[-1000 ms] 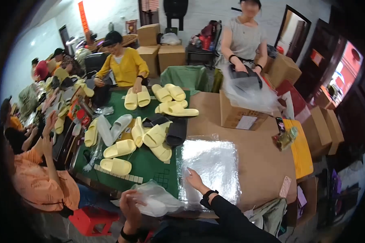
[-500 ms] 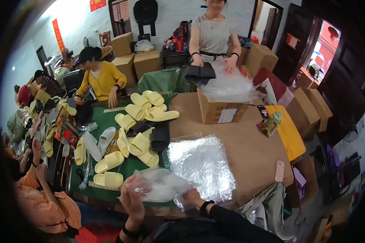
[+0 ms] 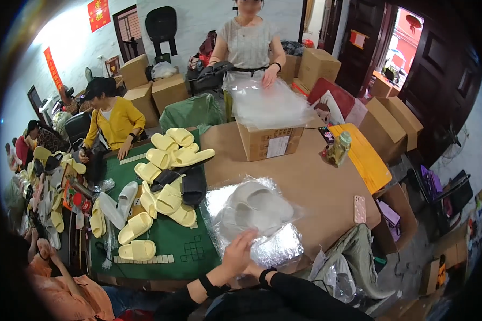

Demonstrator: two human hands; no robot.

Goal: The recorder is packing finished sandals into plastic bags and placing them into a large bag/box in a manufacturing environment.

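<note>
**Bagged slippers now lie flat on the pile of clear bags**

A second ago the hands held a puffed clear bag up off the table's near edge; now that bag, with a pair of pale grey slippers (image 3: pixel 257 206) inside, lies flat on the stack of clear plastic bags (image 3: pixel 276 249), just beyond the fingertips. The filling step looks finished, and the work seems to have passed to smoothing or letting go of the package.

The left hand (image 3: pixel 240 254) rests on the bag's near edge, its fingers (image 3: pixel 247 238) spread loosely and pointing away toward the slippers, pressing the plastic rather than pinching it. The right hand (image 3: pixel 251 269) lies close beneath it, mostly hidden by the left palm and the stack's edge; whether its fingers are curled or flat cannot be told. Both wrists carry dark bands.

To the left of the fingers, a green mat (image 3: pixel 182 249) bears yellow slippers (image 3: pixel 144 227) and a black pair (image 3: pixel 185 182). Far beyond the fingertips stands an open cardboard box (image 3: pixel 268 142), where another person handles a clear sheet. To the right, on the brown table (image 3: pixel 326 187), lies a pink phone (image 3: pixel 359 208).
</note>
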